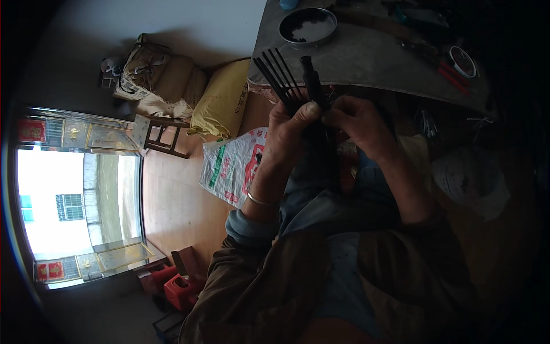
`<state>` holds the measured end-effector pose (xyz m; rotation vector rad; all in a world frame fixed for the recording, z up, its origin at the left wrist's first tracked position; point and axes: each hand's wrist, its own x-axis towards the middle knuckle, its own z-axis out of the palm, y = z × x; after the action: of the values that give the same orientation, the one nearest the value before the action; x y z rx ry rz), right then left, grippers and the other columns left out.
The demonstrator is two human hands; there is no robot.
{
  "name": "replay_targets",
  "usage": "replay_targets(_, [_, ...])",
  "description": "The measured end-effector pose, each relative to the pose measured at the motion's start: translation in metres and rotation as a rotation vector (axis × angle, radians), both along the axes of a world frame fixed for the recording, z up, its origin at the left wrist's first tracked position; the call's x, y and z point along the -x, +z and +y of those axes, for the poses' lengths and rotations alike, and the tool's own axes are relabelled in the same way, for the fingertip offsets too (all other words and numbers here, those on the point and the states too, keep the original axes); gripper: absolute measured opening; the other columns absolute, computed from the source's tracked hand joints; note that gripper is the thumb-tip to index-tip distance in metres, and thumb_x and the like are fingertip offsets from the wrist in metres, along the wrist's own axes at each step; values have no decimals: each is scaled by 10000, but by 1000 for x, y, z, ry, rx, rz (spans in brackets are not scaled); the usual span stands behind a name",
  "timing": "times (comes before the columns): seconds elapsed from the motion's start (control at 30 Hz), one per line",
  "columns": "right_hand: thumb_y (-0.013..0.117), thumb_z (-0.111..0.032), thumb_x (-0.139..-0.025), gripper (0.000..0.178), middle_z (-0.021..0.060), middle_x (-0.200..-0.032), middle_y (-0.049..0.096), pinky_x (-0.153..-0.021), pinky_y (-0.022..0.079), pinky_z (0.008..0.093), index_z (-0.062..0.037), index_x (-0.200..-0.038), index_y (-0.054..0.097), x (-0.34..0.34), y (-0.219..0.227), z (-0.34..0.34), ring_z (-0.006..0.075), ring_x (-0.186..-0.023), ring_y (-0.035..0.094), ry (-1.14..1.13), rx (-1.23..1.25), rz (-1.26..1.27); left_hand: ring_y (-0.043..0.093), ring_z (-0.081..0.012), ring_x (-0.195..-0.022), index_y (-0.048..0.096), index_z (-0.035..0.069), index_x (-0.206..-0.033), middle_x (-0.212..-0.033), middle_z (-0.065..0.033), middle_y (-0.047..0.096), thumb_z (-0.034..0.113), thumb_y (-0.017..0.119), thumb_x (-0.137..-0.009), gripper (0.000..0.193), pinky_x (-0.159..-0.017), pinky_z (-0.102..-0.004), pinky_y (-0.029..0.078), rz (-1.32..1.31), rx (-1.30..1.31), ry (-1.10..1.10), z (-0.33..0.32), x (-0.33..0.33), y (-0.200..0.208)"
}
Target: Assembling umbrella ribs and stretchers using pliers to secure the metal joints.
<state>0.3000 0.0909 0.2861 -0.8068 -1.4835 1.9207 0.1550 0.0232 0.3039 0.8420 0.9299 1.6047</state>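
In front of my lap is a dark object that looks like a black umbrella (313, 85), with a thick shaft pointing up and away. Several thin dark ribs (279, 70) fan out at its left. My left hand (291, 123) is closed around it, thumb pressed on the front. Close beside it, my right hand (358, 120) has its fingers pinched together at the shaft's right side. What those fingertips hold is too dark and small to make out. The lower part of the dark object hangs toward my legs, mostly lost in shadow.
Ahead stands a grey worktable (366, 63) with a round bowl (312, 30) of small pieces, red-handled pliers (455, 79) and a small round container (463, 62). Left are a yellow sack (223, 97), a wooden stool (166, 137), a printed bag (232, 169) and a red stool (182, 291).
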Motion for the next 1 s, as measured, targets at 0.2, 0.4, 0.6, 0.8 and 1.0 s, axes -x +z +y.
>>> replay_targets(0.2, [689, -288, -854, 244, -48, -629, 503, -476, 343, 202, -61, -807, 611, 0, -3, 1, 28, -543, 450, 38, 61, 42, 609, -122, -886, 620, 59, -1075, -975, -36, 658, 165, 686, -850, 258, -820, -277, 488, -121, -44, -60, 1, 0, -3])
replay_targets(0.4, [690, -312, -852, 263, -47, -641, 504, -501, 365, 205, -64, -823, 607, -2, -1, -3, 34, -563, 466, 19, 46, 33, 610, -120, -898, 625, 61, -1069, -992, -34, 657, 179, 677, -859, 246, -825, -271, 489, -77, -50, -29, -3, -5, -2])
replay_targets(0.6, [698, -312, -846, 275, -33, -678, 526, -522, 439, 216, -62, -845, 585, -3, 5, 4, 53, -588, 522, 79, 115, 26, 611, -111, -883, 623, 59, -1096, -981, -29, 657, 214, 639, -891, 258, -803, -261, 497, -43, -19, -10, -5, -5, -1])
replay_targets(0.8, [735, -276, -816, 267, -27, -698, 528, -504, 444, 204, -74, -840, 561, -2, -5, 0, 59, -590, 530, 33, 96, 49, 610, -102, -846, 622, 57, -1114, -943, -25, 655, 226, 611, -913, 263, -762, -257, 508, -42, 25, 17, -7, -9, 0])
replay_targets(1.0, [736, -254, -812, 259, -21, -713, 536, -503, 452, 200, -74, -854, 554, 0, 1, -6, 57, -591, 531, -53, 82, 39, 607, -95, -832, 628, 60, -1098, -932, -29, 653, 212, 616, -911, 241, -738, -248, 509, 57, -5, 112, -12, -15, 1])
